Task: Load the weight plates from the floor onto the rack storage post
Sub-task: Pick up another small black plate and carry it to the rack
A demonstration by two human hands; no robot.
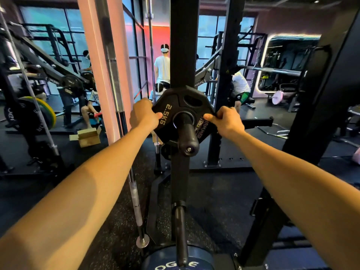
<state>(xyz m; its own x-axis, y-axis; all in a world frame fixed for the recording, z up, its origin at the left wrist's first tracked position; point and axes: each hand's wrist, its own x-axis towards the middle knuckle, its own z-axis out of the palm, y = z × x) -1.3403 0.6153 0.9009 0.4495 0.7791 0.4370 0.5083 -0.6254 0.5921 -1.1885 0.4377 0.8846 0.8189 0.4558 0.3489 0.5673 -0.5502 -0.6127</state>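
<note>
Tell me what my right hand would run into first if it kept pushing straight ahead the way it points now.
Probably the black upright rack column. The right hand grips the black twelve-sided 2.5 kg weight plate, already threaded on the black storage post, so the plate would seat against it. Depth there is unclear.

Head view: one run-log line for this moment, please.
2.5KG plate on storage post | left hand grips rim | right hand grips rim

A plate (176,112) sits on a post (188,136) before an upright (184,45), hands at its left (144,114) and right (227,120) edges; barbell (116,98) left.
</note>
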